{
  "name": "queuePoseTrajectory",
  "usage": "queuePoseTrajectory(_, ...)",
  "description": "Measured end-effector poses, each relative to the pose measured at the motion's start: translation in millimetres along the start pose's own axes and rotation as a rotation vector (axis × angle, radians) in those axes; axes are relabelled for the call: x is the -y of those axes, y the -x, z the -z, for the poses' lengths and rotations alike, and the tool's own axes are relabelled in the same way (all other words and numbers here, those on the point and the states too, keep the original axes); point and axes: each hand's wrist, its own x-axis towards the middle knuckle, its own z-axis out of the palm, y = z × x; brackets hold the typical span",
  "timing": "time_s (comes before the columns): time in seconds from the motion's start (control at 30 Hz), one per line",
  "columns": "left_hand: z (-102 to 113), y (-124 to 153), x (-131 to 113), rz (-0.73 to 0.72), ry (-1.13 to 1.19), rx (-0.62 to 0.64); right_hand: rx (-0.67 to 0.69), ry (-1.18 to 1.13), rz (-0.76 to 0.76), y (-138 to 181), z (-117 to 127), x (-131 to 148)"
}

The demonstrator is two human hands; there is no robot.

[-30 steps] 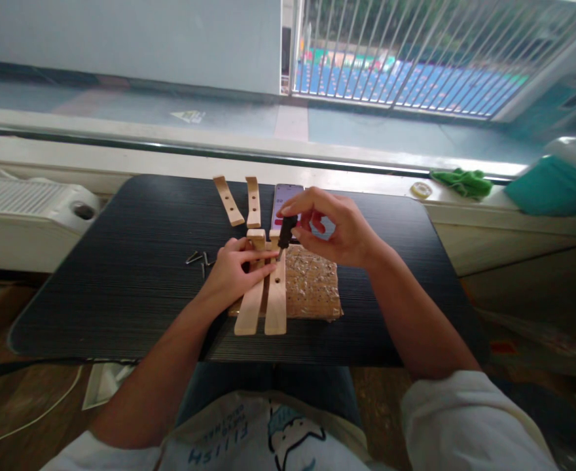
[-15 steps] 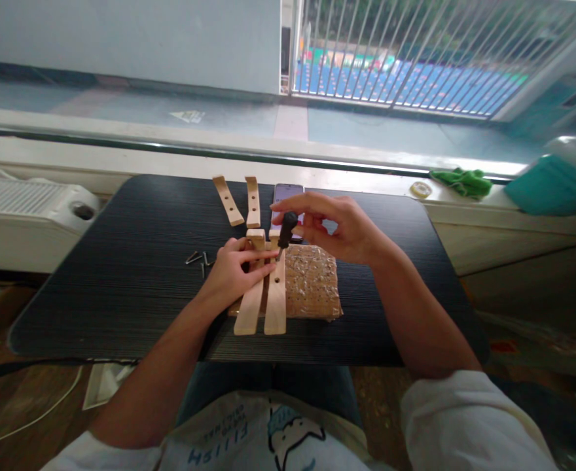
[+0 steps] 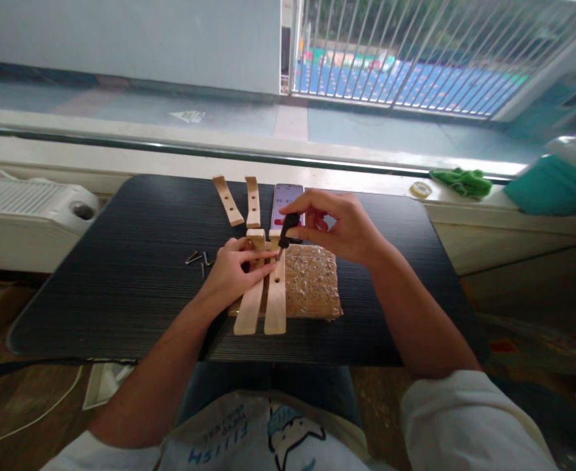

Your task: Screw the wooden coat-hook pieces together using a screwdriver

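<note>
My right hand [image 3: 340,226] pinches the black handle of a small screwdriver [image 3: 286,230], whose tip stands on the upper end of a wooden slat [image 3: 276,294]. My left hand [image 3: 232,268] presses flat-fingered on the two wooden slats, holding them against a wrapped board [image 3: 312,284] that lies under them. The second slat [image 3: 249,307] lies just left of the first. Both rest on a dark table [image 3: 121,261].
Two loose wooden slats [image 3: 239,199] lie at the table's far edge beside a phone [image 3: 285,196]. Several screws [image 3: 198,259] lie left of my left hand. A green cloth [image 3: 462,181] and a tape roll [image 3: 421,190] sit on the sill at right; a radiator [image 3: 27,209] stands at left.
My right hand's fingers have turned around the screwdriver handle, shifting grip while the tool stays upright on the slat. My left hand and the slats have not moved.
</note>
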Motion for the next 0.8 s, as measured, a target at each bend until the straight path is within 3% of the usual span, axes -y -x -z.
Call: queuePoseTrajectory(0.8, -0.2, 0.3, 0.1, 0.006, -0.005, 0.008, -0.118, -0.003, 0.044, 0.1, -10.3, -3.4)
